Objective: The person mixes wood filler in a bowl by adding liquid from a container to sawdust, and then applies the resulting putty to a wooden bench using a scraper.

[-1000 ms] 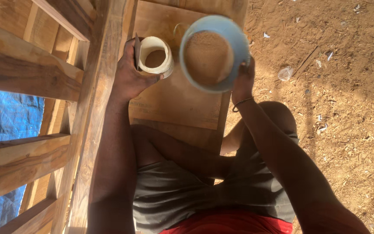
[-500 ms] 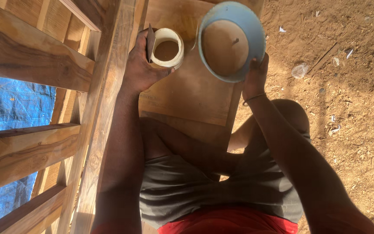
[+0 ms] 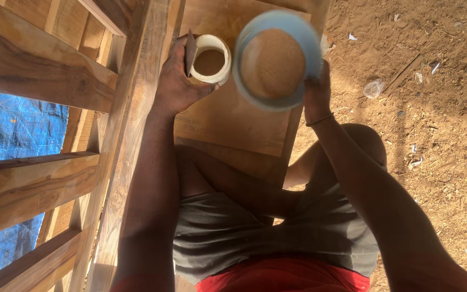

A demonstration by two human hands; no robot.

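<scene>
Bowl [image 3: 274, 59]: one, pale blue, round, heaped with fine brown powder. Sits far right on the board, its right rim in the right hand [image 3: 315, 94], whose grip is clamped on that edge. It lies just right of the cup, the two rims nearly touching; being round, it has no long axis.

Board [image 3: 228, 116]: one, flat plywood, serving as worktop across the person's knees.

Frame [image 3: 44, 108]: one, of heavy timber rails, to the left; blue tarp [image 3: 12, 130] behind it.

Cup [image 3: 210, 58]: one, small, white, open top, brown powder inside, far left on the board. The left hand [image 3: 177, 81] is wrapped round its left side, grip closed on it together with one thin dark blade [image 3: 190, 48]. Each hand is nearest its own vessel.
</scene>
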